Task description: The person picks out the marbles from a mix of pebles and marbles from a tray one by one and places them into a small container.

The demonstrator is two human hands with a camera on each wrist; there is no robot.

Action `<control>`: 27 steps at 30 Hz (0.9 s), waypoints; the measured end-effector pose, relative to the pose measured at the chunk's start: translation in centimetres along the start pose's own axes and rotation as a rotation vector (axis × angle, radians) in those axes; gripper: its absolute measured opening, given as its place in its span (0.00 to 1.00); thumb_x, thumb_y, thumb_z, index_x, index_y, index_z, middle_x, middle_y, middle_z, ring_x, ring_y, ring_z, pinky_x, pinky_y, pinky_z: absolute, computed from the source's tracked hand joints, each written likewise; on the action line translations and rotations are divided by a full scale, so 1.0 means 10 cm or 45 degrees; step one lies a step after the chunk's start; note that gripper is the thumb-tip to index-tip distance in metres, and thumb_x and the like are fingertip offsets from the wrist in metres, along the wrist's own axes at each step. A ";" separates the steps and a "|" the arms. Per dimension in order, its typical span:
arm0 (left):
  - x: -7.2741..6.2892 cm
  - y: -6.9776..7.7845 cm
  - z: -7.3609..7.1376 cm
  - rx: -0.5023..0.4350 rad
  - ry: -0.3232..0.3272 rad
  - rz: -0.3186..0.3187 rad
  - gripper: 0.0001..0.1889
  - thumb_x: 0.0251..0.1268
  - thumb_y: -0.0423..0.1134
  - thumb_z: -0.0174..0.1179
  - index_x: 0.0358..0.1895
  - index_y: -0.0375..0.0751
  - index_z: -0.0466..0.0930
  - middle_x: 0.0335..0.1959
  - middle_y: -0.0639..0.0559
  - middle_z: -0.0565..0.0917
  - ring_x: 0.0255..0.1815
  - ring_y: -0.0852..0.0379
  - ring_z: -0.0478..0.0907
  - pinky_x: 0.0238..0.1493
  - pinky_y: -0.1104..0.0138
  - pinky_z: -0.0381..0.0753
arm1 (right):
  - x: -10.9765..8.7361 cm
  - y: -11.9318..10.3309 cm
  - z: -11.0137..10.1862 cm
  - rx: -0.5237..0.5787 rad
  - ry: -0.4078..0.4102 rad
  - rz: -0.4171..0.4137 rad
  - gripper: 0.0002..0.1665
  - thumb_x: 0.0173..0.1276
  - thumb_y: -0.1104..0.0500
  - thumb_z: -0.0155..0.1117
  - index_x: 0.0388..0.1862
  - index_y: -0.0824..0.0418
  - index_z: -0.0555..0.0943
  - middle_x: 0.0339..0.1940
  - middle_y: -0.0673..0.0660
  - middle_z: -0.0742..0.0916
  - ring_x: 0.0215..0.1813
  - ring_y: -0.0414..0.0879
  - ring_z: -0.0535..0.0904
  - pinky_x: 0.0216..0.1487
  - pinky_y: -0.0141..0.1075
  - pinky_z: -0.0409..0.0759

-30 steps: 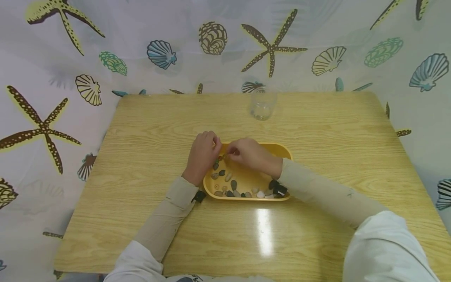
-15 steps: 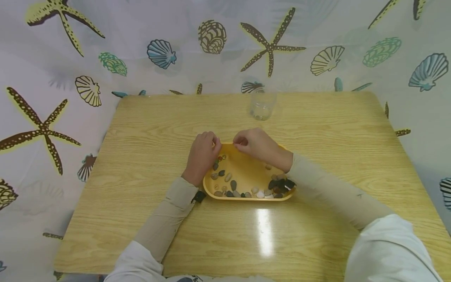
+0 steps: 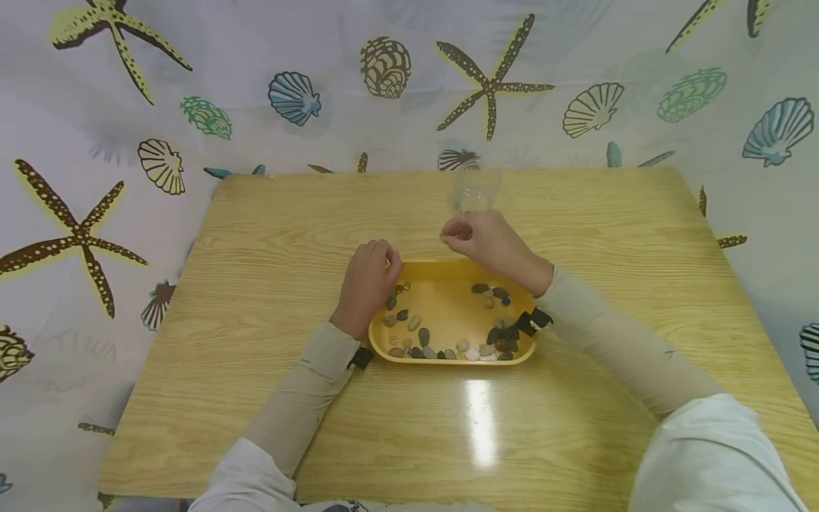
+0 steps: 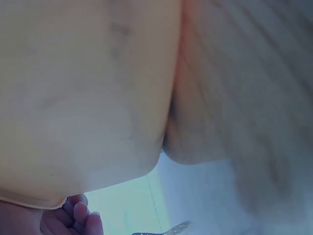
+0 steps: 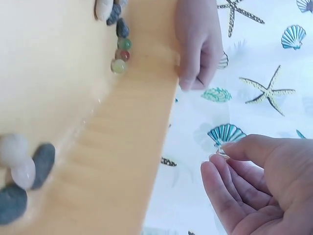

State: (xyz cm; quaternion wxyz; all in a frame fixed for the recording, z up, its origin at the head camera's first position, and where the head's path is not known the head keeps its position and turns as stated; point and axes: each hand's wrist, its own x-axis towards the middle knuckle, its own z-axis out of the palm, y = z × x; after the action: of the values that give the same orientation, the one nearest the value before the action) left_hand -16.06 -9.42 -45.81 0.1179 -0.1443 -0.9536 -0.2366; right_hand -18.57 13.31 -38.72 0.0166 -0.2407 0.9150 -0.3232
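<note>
A yellow oval tray (image 3: 441,309) holds stones and a few small glassy marbles. My left hand (image 3: 367,284) grips its far left corner, thumb at the rim; in the left wrist view my fingers (image 4: 83,218) curl by the tray's edge. My right hand (image 3: 489,245) hovers beyond the far rim, thumb and fingertips pinching a tiny amber marble (image 3: 443,235), mostly hidden by the fingertips. In the right wrist view, green, red and pale yellow marbles (image 5: 118,65) line the tray wall. A clear jar (image 3: 476,186) stands behind my right hand, its base partly hidden.
The tray rests on a wood-grain table (image 3: 281,235). Dark and light stones (image 3: 505,338) cluster in the tray's near right corner, with more along its near wall. A white curtain (image 3: 243,64) printed with shells and starfish hangs around the table.
My right hand has lifted from the tray's left part and moved right and away, past the far rim towards the jar, with the amber marble. My left hand has stayed put.
</note>
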 end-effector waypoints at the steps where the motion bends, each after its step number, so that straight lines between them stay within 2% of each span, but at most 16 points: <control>1: 0.00 0.00 0.00 -0.003 0.002 0.001 0.13 0.70 0.42 0.43 0.26 0.45 0.66 0.23 0.53 0.67 0.26 0.54 0.64 0.29 0.64 0.66 | 0.01 0.02 -0.03 0.008 0.011 0.013 0.08 0.65 0.56 0.62 0.39 0.57 0.83 0.36 0.52 0.86 0.35 0.42 0.81 0.37 0.36 0.79; 13: 0.00 0.02 -0.02 -0.020 -0.003 -0.005 0.12 0.70 0.42 0.44 0.26 0.44 0.67 0.23 0.53 0.67 0.26 0.54 0.64 0.28 0.64 0.67 | 0.12 0.34 -0.40 0.003 0.212 0.104 0.12 0.66 0.53 0.61 0.41 0.59 0.84 0.36 0.54 0.86 0.36 0.45 0.81 0.39 0.42 0.78; 19: 0.01 0.01 -0.01 -0.021 0.002 -0.006 0.12 0.70 0.42 0.44 0.26 0.45 0.67 0.23 0.53 0.68 0.26 0.54 0.64 0.28 0.64 0.67 | 0.20 0.52 -0.48 -0.027 0.286 0.148 0.12 0.66 0.54 0.60 0.40 0.61 0.83 0.38 0.56 0.85 0.39 0.47 0.80 0.43 0.42 0.77; 27: 0.02 0.01 0.00 -0.014 0.003 -0.011 0.12 0.70 0.43 0.43 0.27 0.45 0.67 0.24 0.53 0.68 0.27 0.54 0.64 0.29 0.64 0.67 | 0.30 0.67 -0.50 -0.014 0.342 0.177 0.12 0.66 0.55 0.61 0.40 0.63 0.83 0.38 0.58 0.85 0.39 0.50 0.79 0.43 0.43 0.76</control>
State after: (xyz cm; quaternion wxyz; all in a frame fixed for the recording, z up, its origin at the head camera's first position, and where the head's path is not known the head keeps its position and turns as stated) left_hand -16.19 -9.30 -45.74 0.1174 -0.1406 -0.9527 -0.2424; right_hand -25.02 19.36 -38.42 -0.0850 -0.1316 0.9252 -0.3457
